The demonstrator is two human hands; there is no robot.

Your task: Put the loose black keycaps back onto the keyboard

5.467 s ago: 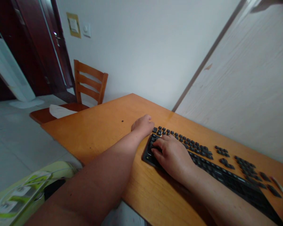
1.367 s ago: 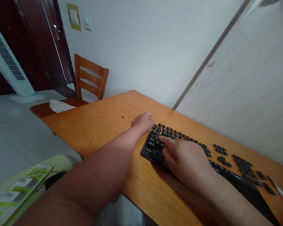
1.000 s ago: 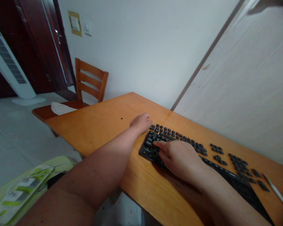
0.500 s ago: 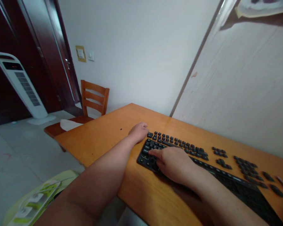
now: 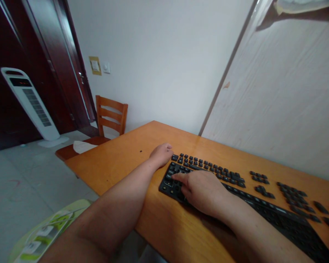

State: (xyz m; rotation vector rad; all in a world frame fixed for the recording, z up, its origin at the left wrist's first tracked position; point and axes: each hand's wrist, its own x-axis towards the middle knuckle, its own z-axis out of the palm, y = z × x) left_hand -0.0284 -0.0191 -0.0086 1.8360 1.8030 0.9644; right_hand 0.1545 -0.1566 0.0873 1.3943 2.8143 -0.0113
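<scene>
A black keyboard (image 5: 164, 185) lies on the wooden table, some keycaps fitted at its left end and bare sockets showing elsewhere. My right hand (image 5: 204, 188) is over that end, its index finger stretched out and touching a keycap. The other fingers curl under and are partly hidden; I see nothing held. Beside the far left corner of the keyboard, my left hand (image 5: 161, 153) rests on the table with its fingers curled. Whatever they may hold is hidden. Loose black keycaps (image 5: 200, 163) lie in rows behind the keyboard, the nearest close to my left hand.
More keycap groups (image 5: 293, 195) lie on the wooden table (image 5: 137, 171) to the right. A small dark piece (image 5: 140, 151) sits left of my left hand. Beyond the table are a wooden chair (image 5: 111, 114) and a white tower fan (image 5: 34, 106). A green stool (image 5: 19, 244) stands lower left.
The view has shifted slightly, so the fan and the right-hand keycaps appear further right. Both hands keep nearly the same place at the keyboard.
</scene>
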